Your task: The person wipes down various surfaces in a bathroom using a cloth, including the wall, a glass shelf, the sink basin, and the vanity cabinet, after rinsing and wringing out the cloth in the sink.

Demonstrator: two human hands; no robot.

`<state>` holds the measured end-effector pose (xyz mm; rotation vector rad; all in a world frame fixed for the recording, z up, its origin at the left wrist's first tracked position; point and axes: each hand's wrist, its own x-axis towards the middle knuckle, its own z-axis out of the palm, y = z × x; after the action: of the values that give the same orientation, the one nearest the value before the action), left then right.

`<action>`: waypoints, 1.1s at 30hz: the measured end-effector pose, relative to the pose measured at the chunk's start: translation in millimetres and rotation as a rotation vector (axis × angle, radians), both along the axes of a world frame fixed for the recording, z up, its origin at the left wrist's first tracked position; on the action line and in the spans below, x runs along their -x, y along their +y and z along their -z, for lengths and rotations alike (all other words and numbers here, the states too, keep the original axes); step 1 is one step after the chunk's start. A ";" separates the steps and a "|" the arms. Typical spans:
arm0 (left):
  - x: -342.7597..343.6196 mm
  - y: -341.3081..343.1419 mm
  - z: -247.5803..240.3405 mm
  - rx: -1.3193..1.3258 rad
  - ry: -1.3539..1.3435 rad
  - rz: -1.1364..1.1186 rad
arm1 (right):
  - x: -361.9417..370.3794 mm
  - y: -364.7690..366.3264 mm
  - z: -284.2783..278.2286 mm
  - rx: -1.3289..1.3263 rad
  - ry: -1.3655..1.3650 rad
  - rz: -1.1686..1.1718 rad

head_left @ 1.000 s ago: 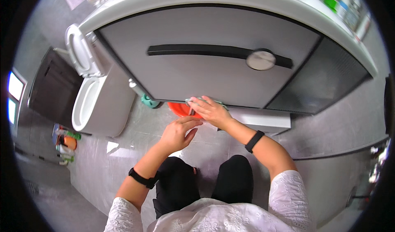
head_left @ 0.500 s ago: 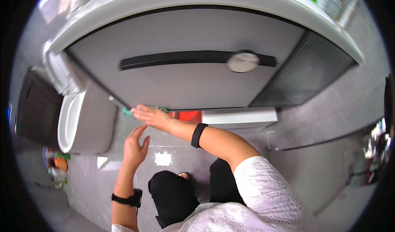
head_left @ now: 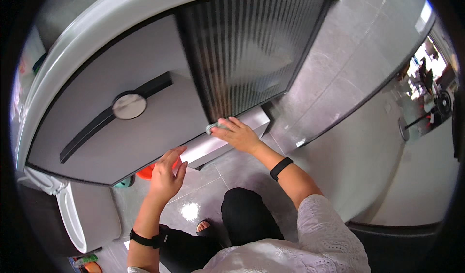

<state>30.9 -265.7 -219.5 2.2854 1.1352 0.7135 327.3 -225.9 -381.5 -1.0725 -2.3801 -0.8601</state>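
Observation:
A bathroom vanity cabinet with a smooth grey door (head_left: 160,60) and a ribbed dark glass panel (head_left: 256,45) fills the upper view. My right hand (head_left: 240,137) is at its lower edge, where door and glass panel meet. A small crumpled greyish cloth (head_left: 211,127) shows at its fingertips, pressed against that edge; the fingers cover most of it. My left hand (head_left: 166,178) is held below the door's bottom edge, fingers apart and nothing in them. A black bar handle with a round knob (head_left: 129,107) crosses the door.
Beneath the cabinet are a white box-like ledge (head_left: 208,144), a red basin (head_left: 145,171) and part of a teal item (head_left: 125,182). A white toilet (head_left: 89,215) stands at left. A dark-edged partition runs along the right, with a fan (head_left: 441,103) beyond.
My right hand has moved right along the cabinet's lower edge, from the door's left end to the glass panel. The view has turned right; my left hand stays open.

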 end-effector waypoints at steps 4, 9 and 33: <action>-35.2 8.4 13.7 -0.062 -0.026 0.133 | -52.9 -7.7 24.4 0.281 0.859 0.420; -64.1 3.8 28.8 0.023 -0.036 0.213 | -71.0 13.8 -13.0 0.081 1.471 0.422; -72.2 -7.5 36.1 0.087 -0.078 0.261 | -38.8 16.3 -22.8 0.246 1.560 0.472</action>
<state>103.0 -273.2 -255.7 2.2561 0.7975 0.6325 366.0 -209.6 -358.6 -1.5503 -0.9085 0.2518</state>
